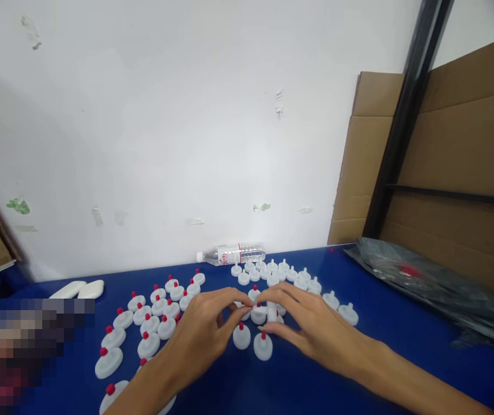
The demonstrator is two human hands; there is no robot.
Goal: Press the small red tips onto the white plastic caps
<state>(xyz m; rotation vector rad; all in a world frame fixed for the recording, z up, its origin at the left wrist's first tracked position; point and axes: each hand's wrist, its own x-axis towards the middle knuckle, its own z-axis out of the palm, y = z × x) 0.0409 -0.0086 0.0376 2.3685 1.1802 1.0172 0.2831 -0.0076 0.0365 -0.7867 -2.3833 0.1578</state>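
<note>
In the middle of the head view, my right hand grips a white round plastic lid with a spout between thumb and fingers, tipped on its side so the spout points left. Thumb and index finger of my left hand pinch a small red cap at the spout's tip; whether it is seated on the spout cannot be made out. Below the hands stand a red-capped lid and another red-capped lid. Further red-capped lids behind the fingers are partly hidden.
Several red-capped lids spread over the blue table at left. Uncapped white lids cluster behind my right hand. A clear bottle lies against the wall. Dark plastic bags lie right; two white oval pieces lie far left.
</note>
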